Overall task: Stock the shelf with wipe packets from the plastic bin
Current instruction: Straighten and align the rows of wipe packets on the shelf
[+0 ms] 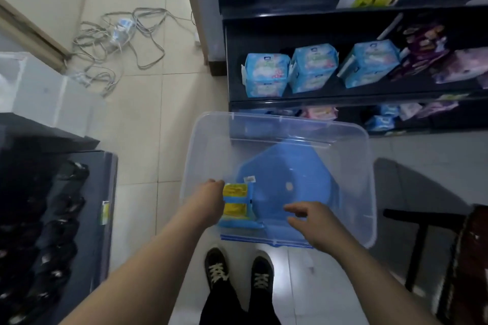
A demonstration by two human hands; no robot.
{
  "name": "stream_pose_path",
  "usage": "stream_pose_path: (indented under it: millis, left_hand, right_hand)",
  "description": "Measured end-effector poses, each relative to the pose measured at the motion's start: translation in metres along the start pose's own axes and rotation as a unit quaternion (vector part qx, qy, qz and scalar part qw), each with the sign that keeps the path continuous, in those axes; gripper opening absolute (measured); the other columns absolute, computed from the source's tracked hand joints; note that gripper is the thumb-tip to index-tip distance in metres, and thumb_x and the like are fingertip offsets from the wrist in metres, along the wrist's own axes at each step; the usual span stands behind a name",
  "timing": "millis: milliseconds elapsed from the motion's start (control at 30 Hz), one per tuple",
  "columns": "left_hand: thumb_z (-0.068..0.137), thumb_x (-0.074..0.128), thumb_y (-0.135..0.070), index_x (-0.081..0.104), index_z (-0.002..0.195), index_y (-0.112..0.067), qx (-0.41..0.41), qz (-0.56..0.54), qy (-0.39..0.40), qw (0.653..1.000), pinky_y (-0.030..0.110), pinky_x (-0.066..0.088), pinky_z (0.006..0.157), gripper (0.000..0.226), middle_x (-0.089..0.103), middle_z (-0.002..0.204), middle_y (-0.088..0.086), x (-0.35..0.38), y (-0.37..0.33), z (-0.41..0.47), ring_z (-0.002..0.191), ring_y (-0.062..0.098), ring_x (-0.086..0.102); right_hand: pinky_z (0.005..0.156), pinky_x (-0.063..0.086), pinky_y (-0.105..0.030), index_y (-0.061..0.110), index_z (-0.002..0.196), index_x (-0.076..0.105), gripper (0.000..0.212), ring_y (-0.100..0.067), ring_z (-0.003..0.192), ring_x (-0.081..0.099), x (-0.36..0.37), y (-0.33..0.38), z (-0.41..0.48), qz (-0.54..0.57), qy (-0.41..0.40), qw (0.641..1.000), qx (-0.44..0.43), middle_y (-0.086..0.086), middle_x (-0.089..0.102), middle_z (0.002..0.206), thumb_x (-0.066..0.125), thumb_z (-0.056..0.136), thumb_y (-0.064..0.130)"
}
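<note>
We are standing on pale tiled floor point(148, 119), dark shelf point(290, 100) ahead; clear plastic bin point(365, 137) is sitting between us and it, open floor lying to its left; left hand point(211, 192) is gripping a yellow-and-blue wipe packet point(235, 202) at the bin's near-left corner; right hand point(314, 224) is hovering slack-fingered, holding nothing, over the near rim.

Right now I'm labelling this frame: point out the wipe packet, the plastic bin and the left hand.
wipe packet point(235, 202): head view, front face.
plastic bin point(277, 119): head view, far rim.
left hand point(210, 194): head view, its back.
</note>
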State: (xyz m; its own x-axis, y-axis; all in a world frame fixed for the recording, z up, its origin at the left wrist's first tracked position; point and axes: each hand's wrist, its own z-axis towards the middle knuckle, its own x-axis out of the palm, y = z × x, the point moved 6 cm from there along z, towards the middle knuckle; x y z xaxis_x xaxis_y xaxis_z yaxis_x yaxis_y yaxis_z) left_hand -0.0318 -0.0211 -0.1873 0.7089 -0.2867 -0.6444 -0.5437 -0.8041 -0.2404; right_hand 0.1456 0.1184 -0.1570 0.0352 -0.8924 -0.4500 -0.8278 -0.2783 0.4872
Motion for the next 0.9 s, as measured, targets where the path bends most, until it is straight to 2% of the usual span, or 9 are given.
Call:
stream_pose_path:
  millis: [200,333,433,500,533,633,733,800,900]
  left_hand:
    - [0.085,0.058,-0.013,0.04,0.134,-0.015,0.009,0.123,-0.002,0.992,0.041,0.041,0.097,0.052,0.047,0.133,0.009,0.038,0.015,0.063,0.121,0.03,0.045]
    - [0.086,0.06,-0.022,0.047,0.127,-0.017,0.028,0.199,-0.006,0.98,0.04,0.04,0.093,0.044,0.046,0.125,0.009,0.045,0.018,0.077,0.118,0.03,0.041]
    - [0.087,0.057,-0.023,0.05,0.124,-0.018,0.041,0.204,-0.027,0.978,0.039,0.04,0.092,0.038,0.045,0.123,0.008,0.036,0.015,0.076,0.116,0.03,0.04]
    - [0.088,0.058,-0.02,0.048,0.118,-0.017,0.057,0.184,-0.04,0.98,0.039,0.044,0.086,0.032,0.048,0.119,0.008,0.023,0.006,0.067,0.108,0.029,0.047]
    - [0.088,0.057,-0.017,0.046,0.114,-0.017,0.06,0.17,-0.052,0.982,0.039,0.045,0.078,0.028,0.053,0.113,0.008,0.013,0.002,0.06,0.099,0.029,0.052]
    - [0.093,0.051,-0.019,0.04,0.109,-0.017,0.035,0.106,-0.135,0.984,0.036,0.039,0.06,0.02,0.06,0.091,0.01,-0.023,-0.002,0.036,0.069,0.03,0.051]
    - [0.094,0.049,-0.031,0.043,0.115,-0.021,0.027,0.033,-0.214,0.976,0.035,0.042,0.061,0.024,0.064,0.092,0.007,-0.048,0.01,0.013,0.074,0.033,0.057]
    - [0.093,0.051,-0.035,0.047,0.118,-0.022,0.021,-0.036,-0.245,0.969,0.039,0.048,0.066,0.028,0.065,0.093,0.005,-0.057,0.023,0.0,0.08,0.033,0.06]
    - [0.091,0.058,-0.034,0.054,0.114,-0.023,0.002,-0.178,-0.25,0.952,0.043,0.055,0.068,0.027,0.062,0.084,-0.005,-0.058,0.041,-0.016,0.079,0.027,0.063]
  right_hand:
    - [0.087,0.039,-0.015,0.016,0.122,0.063,0.035,-0.008,0.109,0.059,0.041,-0.024,0.048,0.022,0.04,0.999,0.008,0.0,0.064,0.122,0.059,0.088,0.011]
    - [0.092,0.042,-0.02,0.017,0.121,0.063,0.034,-0.01,0.106,0.06,0.049,-0.027,0.062,0.042,0.038,0.998,0.01,0.001,0.064,0.121,0.06,0.088,0.013]
    - [0.088,0.043,-0.019,0.017,0.12,0.064,0.035,-0.007,0.101,0.059,0.05,-0.024,0.062,0.046,0.06,0.997,0.008,0.001,0.065,0.119,0.065,0.085,0.014]
    - [0.081,0.042,-0.018,0.018,0.12,0.064,0.037,-0.006,0.097,0.059,0.051,-0.019,0.059,0.045,0.098,0.994,0.004,0.004,0.065,0.112,0.07,0.083,0.018]
    - [0.079,0.041,-0.016,0.019,0.12,0.064,0.039,-0.005,0.095,0.059,0.053,-0.016,0.059,0.041,0.115,0.992,0.003,0.004,0.065,0.109,0.072,0.081,0.019]
    - [0.083,0.04,-0.018,0.021,0.123,0.062,0.047,-0.006,0.097,0.058,0.06,-0.009,0.065,0.009,0.139,0.99,-0.007,0.004,0.065,0.112,0.075,0.078,0.023]
    - [0.08,0.045,-0.025,0.019,0.115,0.067,0.038,-0.014,0.092,0.061,0.073,-0.005,0.081,-0.013,0.126,0.992,-0.022,0.001,0.067,0.102,0.074,0.078,0.018]
    - [0.07,0.046,-0.028,0.016,0.1,0.072,0.021,-0.018,0.083,0.062,0.074,-0.004,0.09,-0.027,0.089,0.995,-0.031,-0.004,0.069,0.09,0.07,0.079,0.017]
    - [0.053,0.036,-0.024,0.017,0.082,0.067,0.003,-0.014,0.066,0.052,0.061,0.005,0.09,-0.042,0.043,0.998,-0.037,-0.003,0.06,0.074,0.067,0.082,0.019]
